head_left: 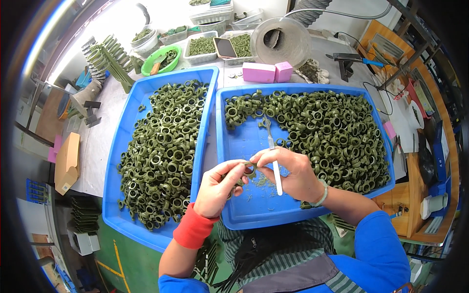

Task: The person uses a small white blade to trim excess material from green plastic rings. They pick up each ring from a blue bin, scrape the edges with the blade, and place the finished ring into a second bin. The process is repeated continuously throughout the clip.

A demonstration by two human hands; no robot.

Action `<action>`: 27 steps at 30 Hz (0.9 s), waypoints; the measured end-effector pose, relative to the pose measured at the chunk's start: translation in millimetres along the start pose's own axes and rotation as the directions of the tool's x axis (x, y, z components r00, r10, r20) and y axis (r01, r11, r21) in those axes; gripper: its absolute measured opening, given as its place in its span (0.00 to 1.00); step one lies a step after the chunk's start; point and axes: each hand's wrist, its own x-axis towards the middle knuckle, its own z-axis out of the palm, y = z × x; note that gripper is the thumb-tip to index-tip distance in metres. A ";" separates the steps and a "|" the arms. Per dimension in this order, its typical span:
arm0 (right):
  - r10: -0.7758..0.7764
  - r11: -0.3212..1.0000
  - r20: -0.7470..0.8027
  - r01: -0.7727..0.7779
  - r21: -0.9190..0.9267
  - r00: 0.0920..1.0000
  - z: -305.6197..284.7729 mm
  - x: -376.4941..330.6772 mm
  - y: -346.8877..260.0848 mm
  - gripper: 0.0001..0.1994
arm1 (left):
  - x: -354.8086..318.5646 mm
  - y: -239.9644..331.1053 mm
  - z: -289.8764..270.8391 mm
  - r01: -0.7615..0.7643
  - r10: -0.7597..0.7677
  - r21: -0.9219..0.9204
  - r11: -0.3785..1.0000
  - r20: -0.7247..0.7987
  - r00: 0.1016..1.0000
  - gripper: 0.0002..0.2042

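Over the near left part of the right blue tray (pixel 244 220), my left hand (pixel 213 190) pinches an olive-green ring-shaped part (pixel 250 169). More green parts seem tucked in its curled fingers, partly hidden. My right hand (pixel 295 176) meets the same ring with thumb and fingertip. A slim trimming tool with a white handle (pixel 278 180) runs between the right hand's fingers, its grey tip pointing away from me. Many similar green rings (pixel 337 136) fill the back and right of this tray. Small green shavings (pixel 266 181) lie on its floor beneath my hands.
A second blue tray (pixel 113 180) on the left holds a heap of green rings (pixel 168 151). Behind stand pink blocks (pixel 259 72), a phone (pixel 225 48) on clear tubs (pixel 201 57), a green basin (pixel 146 68) and a wide duct mouth (pixel 281 41). A clamp (pixel 346 63) stands back right.
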 end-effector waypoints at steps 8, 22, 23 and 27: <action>0.241 0.955 0.080 -0.221 -0.200 0.967 -6.8 14.5 29.5 0.09 | 6.1 1.5 -10.4 0.060 -0.065 -0.203 0.977 -0.017 0.998 0.05; 0.504 0.772 0.310 -0.581 0.257 0.806 -23.5 31.3 51.3 0.09 | 6.4 37.2 -111.5 0.118 0.874 0.987 -0.110 0.039 0.485 0.20; 0.520 0.758 0.324 -0.602 0.252 0.790 -27.1 29.9 40.2 0.10 | 8.6 32.3 -110.9 0.128 0.849 0.985 -0.112 0.028 0.528 0.18; 0.507 0.715 0.301 -0.589 0.378 0.808 -22.4 17.9 26.0 0.10 | 14.7 19.8 -103.4 -0.051 0.656 0.988 -0.145 0.135 0.743 0.13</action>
